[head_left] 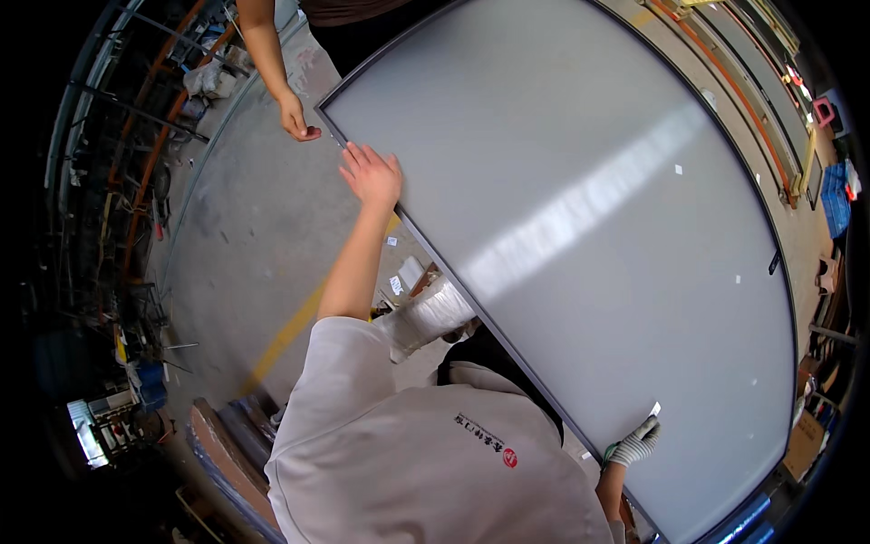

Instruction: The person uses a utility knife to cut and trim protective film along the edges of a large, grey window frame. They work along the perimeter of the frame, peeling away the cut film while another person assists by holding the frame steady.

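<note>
A large grey panel in a thin dark frame stretches from the far left to the near right in front of me. My left hand, bare, lies flat on its near edge towards the far corner, fingers outstretched. At the panel's near right part, my right hand wears a striped, light-coloured glove. Its fingers pinch a small white piece, too small to name surely, just above or against the panel. Several small white bits, such as one, dot the surface.
A co-worker's hand hangs beside the panel's far left corner. Below the panel's near edge lies a plastic-wrapped roll. Racks of bars stand at the left, wrapped boards at the lower left, a blue crate at the right.
</note>
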A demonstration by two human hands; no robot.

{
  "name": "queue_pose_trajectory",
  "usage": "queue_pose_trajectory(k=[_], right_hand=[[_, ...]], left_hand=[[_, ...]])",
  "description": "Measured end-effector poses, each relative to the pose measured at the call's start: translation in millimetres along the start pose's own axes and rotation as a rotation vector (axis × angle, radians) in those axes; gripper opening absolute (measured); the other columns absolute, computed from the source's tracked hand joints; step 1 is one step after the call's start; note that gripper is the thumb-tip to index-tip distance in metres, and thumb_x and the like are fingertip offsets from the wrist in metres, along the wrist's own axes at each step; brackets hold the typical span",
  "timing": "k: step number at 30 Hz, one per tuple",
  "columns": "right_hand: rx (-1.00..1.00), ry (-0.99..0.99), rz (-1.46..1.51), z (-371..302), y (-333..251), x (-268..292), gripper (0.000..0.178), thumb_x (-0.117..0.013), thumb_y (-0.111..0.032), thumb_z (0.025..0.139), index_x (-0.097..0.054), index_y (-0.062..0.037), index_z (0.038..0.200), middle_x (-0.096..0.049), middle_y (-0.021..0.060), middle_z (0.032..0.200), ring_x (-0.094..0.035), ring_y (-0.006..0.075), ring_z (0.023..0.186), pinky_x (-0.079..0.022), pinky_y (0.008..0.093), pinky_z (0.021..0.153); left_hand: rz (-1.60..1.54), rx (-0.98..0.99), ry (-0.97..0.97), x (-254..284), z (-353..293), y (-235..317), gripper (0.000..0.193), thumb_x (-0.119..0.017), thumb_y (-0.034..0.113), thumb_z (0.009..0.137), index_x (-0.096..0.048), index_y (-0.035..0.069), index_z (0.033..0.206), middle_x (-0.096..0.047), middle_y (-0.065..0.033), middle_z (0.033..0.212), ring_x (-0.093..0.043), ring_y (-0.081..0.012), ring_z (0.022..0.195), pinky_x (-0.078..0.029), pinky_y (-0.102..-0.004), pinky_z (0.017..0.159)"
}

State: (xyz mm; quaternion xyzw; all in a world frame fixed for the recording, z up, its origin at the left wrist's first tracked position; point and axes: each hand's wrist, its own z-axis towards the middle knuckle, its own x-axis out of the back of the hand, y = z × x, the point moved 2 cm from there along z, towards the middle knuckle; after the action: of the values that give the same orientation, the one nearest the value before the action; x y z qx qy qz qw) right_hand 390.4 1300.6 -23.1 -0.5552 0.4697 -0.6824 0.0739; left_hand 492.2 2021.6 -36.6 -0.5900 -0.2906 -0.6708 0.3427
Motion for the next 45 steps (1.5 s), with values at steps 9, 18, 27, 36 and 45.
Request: queue_pose_trajectory(k=[9,18,27,36,45], right_hand=[[-0.028,0.031,0.188,-3,5,-3,0.031,-0.053,-0.029,0.097,-0.058,-0.0033,0.079,-0.055,0.0005,0.068,-0.043,0.0106,0.064,-0.043,0.0276,0.061],[0.124,0.139,-0.128,6,2,3,0.036,-0.053,-0.035,0.094,-0.064,-0.0031,0.081,-0.061,0.0123,0.064,-0.055,0.0198,0.054,-0.046,0.0347,0.056],[0.026,0.062,-0.208,5,3,10,0.035,-0.059,-0.040,0.089,-0.064,-0.0060,0.082,-0.058,0.0113,0.059,-0.053,0.0213,0.050,-0.044,0.0357,0.051],[0.051,0.083,-0.155,1,11,9,0.039,-0.073,-0.037,0.080,-0.060,-0.0003,0.079,-0.051,0.0036,0.059,-0.040,0.0108,0.055,-0.038,0.0293,0.050],[0.075,0.105,-0.188,7,19,0,0.036,-0.070,-0.036,0.082,-0.061,-0.0020,0.077,-0.052,0.0008,0.059,-0.041,0.0096,0.055,-0.039,0.0286,0.051]], left_hand=[[-0.412,-1.061,-0.627,92,-227,110,0.073,-0.049,0.044,0.092,-0.023,0.002,0.146,-0.021,-0.0190,0.152,-0.004,-0.0433,0.142,-0.012,-0.0560,0.113],[-0.756,-1.390,-0.588,124,-232,156,0.003,-0.070,0.015,0.076,-0.069,0.013,0.078,-0.063,0.0006,0.066,-0.059,-0.0154,0.082,-0.034,-0.0461,0.106],[-0.804,-1.275,-0.532,126,-239,178,0.018,-0.073,0.021,0.075,-0.068,0.005,0.080,-0.064,-0.0064,0.074,-0.058,-0.0226,0.084,-0.046,-0.0441,0.088],[-0.639,-1.596,-0.738,112,-301,188,0.019,-0.061,0.024,0.085,-0.063,0.007,0.093,-0.064,-0.0083,0.092,-0.060,-0.0275,0.092,-0.048,-0.0406,0.082],[-0.389,-1.673,-0.932,110,-333,154,0.021,-0.058,0.030,0.087,-0.063,0.009,0.092,-0.063,-0.0047,0.090,-0.058,-0.0247,0.097,-0.051,-0.0410,0.077]])
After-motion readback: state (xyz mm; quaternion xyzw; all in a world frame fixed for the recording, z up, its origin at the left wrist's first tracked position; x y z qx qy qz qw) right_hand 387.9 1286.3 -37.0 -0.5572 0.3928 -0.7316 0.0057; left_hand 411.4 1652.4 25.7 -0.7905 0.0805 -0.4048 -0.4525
